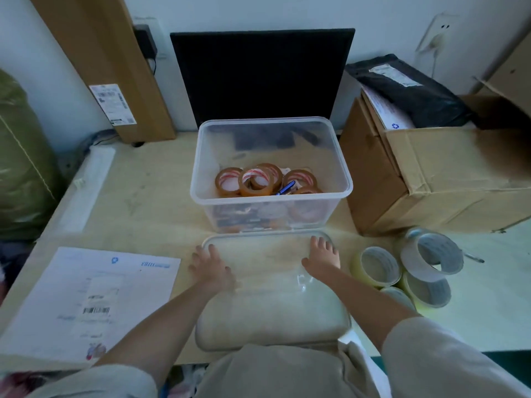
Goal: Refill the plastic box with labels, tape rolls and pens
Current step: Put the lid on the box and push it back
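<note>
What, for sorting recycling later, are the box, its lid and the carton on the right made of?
The plastic box looks like clear, slightly frosted plastic; the tape rolls show through its walls. The lid seems to be the same translucent plastic, glossy, with the tabletop visible through it. The carton is brown cardboard, matte, with creased flaps.

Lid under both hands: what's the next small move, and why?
Probably leave the lid flat and reach the right hand to the nearest pale tape roll: those rolls and the label sheet lie outside the open plastic box.
</note>
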Demonstrator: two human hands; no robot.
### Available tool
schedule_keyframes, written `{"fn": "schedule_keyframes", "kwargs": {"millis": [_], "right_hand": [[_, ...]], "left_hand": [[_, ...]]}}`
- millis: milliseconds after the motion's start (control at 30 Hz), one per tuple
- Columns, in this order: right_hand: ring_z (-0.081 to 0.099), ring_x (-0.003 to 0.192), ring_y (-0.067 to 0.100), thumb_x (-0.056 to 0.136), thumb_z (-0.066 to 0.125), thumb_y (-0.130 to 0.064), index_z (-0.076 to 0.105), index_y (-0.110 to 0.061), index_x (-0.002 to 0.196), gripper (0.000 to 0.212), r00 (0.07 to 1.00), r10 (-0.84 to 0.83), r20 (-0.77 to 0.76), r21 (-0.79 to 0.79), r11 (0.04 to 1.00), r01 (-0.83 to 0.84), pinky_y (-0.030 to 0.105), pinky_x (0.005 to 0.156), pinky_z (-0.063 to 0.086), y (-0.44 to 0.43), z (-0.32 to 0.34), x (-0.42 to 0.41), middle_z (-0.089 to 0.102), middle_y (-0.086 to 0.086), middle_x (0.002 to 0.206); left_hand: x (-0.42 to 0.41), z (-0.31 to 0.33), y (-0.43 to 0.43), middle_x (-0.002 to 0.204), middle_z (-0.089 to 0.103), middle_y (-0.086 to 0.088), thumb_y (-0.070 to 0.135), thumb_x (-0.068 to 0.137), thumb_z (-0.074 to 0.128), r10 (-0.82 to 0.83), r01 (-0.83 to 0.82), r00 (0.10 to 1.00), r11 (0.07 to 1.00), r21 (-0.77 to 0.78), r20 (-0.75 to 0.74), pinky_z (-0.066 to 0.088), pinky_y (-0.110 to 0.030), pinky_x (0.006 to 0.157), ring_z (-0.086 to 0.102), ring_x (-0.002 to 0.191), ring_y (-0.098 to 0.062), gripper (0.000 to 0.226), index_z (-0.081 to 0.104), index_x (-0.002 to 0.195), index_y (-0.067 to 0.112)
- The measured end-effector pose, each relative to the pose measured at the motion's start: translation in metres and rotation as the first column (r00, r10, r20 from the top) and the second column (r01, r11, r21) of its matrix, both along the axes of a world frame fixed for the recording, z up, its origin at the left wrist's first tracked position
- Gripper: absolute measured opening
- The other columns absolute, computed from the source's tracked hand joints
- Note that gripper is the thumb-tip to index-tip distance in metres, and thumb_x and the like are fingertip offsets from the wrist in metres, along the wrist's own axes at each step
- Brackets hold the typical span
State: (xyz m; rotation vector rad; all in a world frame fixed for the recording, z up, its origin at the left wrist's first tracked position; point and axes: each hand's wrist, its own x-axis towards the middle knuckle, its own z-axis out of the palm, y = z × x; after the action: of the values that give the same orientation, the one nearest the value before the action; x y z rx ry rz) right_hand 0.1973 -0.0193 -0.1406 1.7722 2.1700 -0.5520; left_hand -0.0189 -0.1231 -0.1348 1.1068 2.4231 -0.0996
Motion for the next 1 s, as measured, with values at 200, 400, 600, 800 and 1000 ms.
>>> {"fn": "schedule_keyframes", "kwargs": {"millis": [200,400,600,800,1000], "right_hand": [[0.02,0.145,0.029,0.089,0.051,-0.029,0.011,-0.005,0.15,0.077,0.992,-0.114,-0.058,-0.064,0.992,0.111,0.039,0.116,0.022,0.013,-0.005,0.006,0.018,0.011,0.156],[0.024,0.14,0.028,0.088,0.054,-0.042,0.009,-0.009,0.149,0.083,0.978,-0.209,-0.024,-0.101,0.973,0.205,0.043,0.112,0.026,0.017,-0.005,0.001,0.019,0.008,0.151],[0.029,0.136,0.025,0.09,0.05,-0.041,0.013,-0.006,0.146,0.076,0.963,-0.262,-0.062,-0.048,0.964,0.26,0.042,0.104,0.037,0.015,-0.011,-0.001,0.025,0.008,0.143],[0.028,0.137,0.024,0.09,0.051,-0.046,0.005,-0.002,0.147,0.086,0.954,-0.291,-0.075,-0.024,0.957,0.29,0.04,0.102,0.041,0.014,-0.01,0.001,0.022,0.01,0.144],[0.031,0.136,0.024,0.089,0.053,-0.051,0.007,0.004,0.147,0.093,0.952,-0.303,-0.037,-0.034,0.953,0.302,0.035,0.104,0.04,0.016,-0.008,0.008,0.024,0.013,0.145]], "left_hand": [[0.001,-0.01,0.002,0.147,0.02,-0.018,0.027,0.085,0.058,0.296,-0.295,0.935,0.955,-0.038,0.194,0.03,-0.046,0.109,0.024,0.137,-0.035,0.079,0.014,0.148,0.012],[-0.006,-0.009,0.007,0.149,0.016,-0.018,0.028,0.089,0.054,0.28,-0.267,0.939,0.959,-0.09,0.197,0.028,-0.046,0.113,0.018,0.14,-0.036,0.077,0.009,0.149,0.01],[0.0,-0.008,0.015,0.154,0.008,-0.02,0.038,0.093,0.048,0.285,-0.266,0.945,0.955,-0.131,0.161,0.027,-0.045,0.114,0.013,0.143,-0.036,0.076,0.005,0.151,0.014],[0.0,-0.009,0.014,0.152,0.013,-0.018,0.037,0.092,0.049,0.301,-0.283,0.942,0.95,-0.13,0.147,0.03,-0.042,0.111,0.018,0.14,-0.034,0.075,0.006,0.15,0.015],[0.004,-0.009,0.014,0.15,0.015,-0.019,0.034,0.092,0.05,0.289,-0.274,0.944,0.956,-0.108,0.161,0.032,-0.043,0.111,0.019,0.139,-0.036,0.074,0.009,0.149,0.013]]}}
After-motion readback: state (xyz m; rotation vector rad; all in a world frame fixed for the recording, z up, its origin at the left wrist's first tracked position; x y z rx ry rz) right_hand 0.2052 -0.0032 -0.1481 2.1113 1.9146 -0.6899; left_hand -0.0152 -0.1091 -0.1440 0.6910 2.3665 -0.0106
